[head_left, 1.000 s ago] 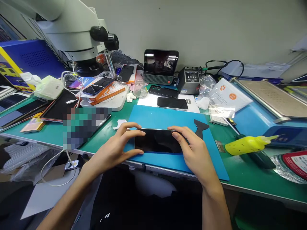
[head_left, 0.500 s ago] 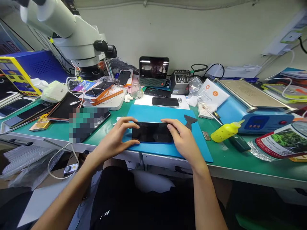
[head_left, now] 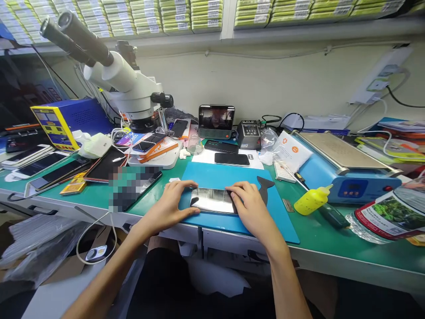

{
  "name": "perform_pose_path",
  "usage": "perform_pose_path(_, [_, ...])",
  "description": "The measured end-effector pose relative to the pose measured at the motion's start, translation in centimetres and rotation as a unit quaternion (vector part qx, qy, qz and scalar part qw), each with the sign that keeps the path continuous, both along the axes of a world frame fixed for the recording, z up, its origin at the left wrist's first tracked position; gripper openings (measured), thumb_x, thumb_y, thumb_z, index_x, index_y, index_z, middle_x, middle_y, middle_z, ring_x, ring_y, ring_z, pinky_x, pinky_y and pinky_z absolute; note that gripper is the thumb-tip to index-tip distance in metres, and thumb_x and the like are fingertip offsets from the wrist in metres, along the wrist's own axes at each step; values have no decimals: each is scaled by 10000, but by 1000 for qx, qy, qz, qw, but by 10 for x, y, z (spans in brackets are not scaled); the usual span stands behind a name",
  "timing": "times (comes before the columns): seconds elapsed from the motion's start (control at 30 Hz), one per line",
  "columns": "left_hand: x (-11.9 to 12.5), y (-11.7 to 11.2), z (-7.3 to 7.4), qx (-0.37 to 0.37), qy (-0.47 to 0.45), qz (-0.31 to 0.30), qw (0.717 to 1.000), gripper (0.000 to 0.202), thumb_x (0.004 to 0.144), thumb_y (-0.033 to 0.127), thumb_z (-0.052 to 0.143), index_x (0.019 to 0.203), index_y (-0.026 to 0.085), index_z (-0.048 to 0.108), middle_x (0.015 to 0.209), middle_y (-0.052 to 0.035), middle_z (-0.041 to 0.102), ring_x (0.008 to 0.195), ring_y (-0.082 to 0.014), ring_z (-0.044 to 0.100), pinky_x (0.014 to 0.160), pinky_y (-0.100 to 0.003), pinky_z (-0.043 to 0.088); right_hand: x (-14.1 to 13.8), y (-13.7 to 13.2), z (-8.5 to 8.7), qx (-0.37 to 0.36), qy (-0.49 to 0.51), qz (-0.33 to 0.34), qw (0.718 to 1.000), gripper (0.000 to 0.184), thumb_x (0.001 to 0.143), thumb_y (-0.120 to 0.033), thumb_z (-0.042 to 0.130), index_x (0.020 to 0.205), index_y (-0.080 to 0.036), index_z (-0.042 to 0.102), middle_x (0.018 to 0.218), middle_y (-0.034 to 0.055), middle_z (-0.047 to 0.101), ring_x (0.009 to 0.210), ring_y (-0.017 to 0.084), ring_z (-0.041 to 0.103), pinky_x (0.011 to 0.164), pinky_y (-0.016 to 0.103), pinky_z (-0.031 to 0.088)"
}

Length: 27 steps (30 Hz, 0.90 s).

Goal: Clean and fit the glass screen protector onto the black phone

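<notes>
A smartphone lies sideways on the blue mat, its glossy screen up and mirroring bright light. My left hand grips its left end, thumb along the near edge and fingers at the far edge. At the other end my right hand is closed around the phone, fingers at the far corner; its palm hides the right edge. Just beyond that hand, a dark tool with a fishtail-shaped end rests on the mat, partly covered. Another phone lies behind the mat on white paper.
A microscope rises at back left. Stacked phones and cables crowd the left bench. To the right are a yellow squeeze bottle, a blue heating plate machine and a large labelled bottle. A pixelated patch covers something at left.
The view has tilted upward, bringing in a shelf of yellow-green packs. The phone's screen has gone from dark to brightly reflecting. Both hands keep their hold on its ends.
</notes>
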<state>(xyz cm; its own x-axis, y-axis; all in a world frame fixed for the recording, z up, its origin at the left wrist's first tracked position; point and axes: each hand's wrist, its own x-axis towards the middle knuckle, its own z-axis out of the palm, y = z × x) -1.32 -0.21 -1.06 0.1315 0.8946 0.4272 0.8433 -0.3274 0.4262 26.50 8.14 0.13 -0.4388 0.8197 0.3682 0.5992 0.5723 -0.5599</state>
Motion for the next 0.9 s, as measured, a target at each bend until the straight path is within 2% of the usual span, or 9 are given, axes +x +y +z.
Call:
perform_pose_path(0.13, [-3,1,-5,-9,1,-15,1000,446,1061,449,733,1432,212,663,1469,-122,681,1255,-286,713,1053,-530,631,-1,-8,3,36,-8,-47,998,408,1108,-235,415,1274,-254,787,1289,95,774,1222,259,707,1101,441,577])
perform_pose_path(0.23, [-6,3,-10,-15,-11,-22,1000,491,1048,465,745,1462,221,645,1488,-126,671,1310,-311,688,1095,-569,606,7,-16,4,66,-28,-153,986,425,1147,-278,367,1338,-208,739,1285,133,760,1217,284,713,1080,456,568])
perform_pose_path(0.33, [-7,4,-13,-18,-37,-22,999,581,993,484,804,1504,298,599,1480,-106,683,1393,-353,639,1174,-619,548,26,-22,2,83,-63,-271,957,453,1160,-450,416,1379,-167,694,1235,191,723,1114,337,724,891,463,588])
perform_pose_path(0.4, [-8,3,-14,-18,-56,-28,998,625,967,478,831,1516,345,565,1483,-86,679,1415,-351,627,1199,-598,535,38,-23,1,77,-98,-306,944,456,1117,-545,522,1305,-181,721,1161,191,705,1035,348,727,738,424,562])
perform_pose_path(0.47, [-8,2,-13,-18,-71,-38,997,643,970,468,826,1531,361,531,1503,-75,655,1424,-331,629,1202,-555,543,46,-21,1,60,-136,-312,938,384,1067,-551,618,1151,-205,760,1084,172,688,982,346,728,661,397,524])
perform_pose_path(0.57, [-9,-1,-11,-14,-86,-57,995,640,988,455,811,1537,371,493,1515,-74,630,1459,-316,610,1235,-538,520,45,-13,4,26,-172,-308,935,257,1026,-457,669,997,-218,760,1036,151,674,925,331,736,653,392,500])
perform_pose_path(0.73, [-8,-1,-7,-24,-86,-71,993,622,1007,429,800,1537,375,478,1511,-78,633,1451,-307,619,1221,-522,531,36,4,15,-35,-186,-286,939,224,958,-300,632,1102,-184,758,1098,161,711,967,339,746,707,413,502])
perform_pose_path(0.83, [-8,0,-3,-35,-81,-72,994,632,1004,428,806,1542,379,479,1504,-67,649,1412,-296,651,1179,-492,563,36,10,20,-71,-184,-252,947,195,919,-269,645,1064,-207,759,1141,127,728,1048,318,744,786,403,522])
perform_pose_path(0.9, [-8,0,-1,-34,-78,-74,994,628,998,423,814,1531,376,485,1515,-66,646,1423,-301,642,1195,-499,547,38,11,23,-90,-183,-242,949,252,934,-277,623,1140,-211,753,1188,116,730,1099,309,738,823,395,522])
